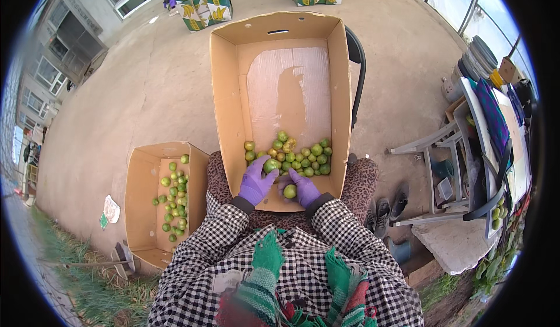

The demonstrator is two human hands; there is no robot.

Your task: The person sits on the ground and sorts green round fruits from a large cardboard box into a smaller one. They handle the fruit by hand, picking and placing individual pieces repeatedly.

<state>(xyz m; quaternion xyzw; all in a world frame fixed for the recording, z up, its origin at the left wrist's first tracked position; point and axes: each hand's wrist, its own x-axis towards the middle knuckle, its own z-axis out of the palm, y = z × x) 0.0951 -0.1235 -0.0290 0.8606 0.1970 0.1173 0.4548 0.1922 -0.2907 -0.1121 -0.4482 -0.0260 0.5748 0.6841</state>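
My left hand (257,182), in a purple glove, grips a round green fruit (271,165) between thumb and fingers. Beside it my right hand (302,189), gloved the same way, holds a yellow-green fruit (290,191) in its curled fingers. Both hands are over the near end of a large open cardboard box (227,104), which rests across my lap. Several green and yellowish round fruits (316,149) lie gathered at that end of the box. The far part of its bottom shows a pale torn patch and bare brown cardboard.
At my left a second cardboard box (142,196) holds several green fruits (173,191). A black curved chair arm (359,73) shows beyond the lap box. A grey chair (431,182) bearing piled things and some shoes (383,213) are at right. Printed banana boxes (203,10) stand ahead.
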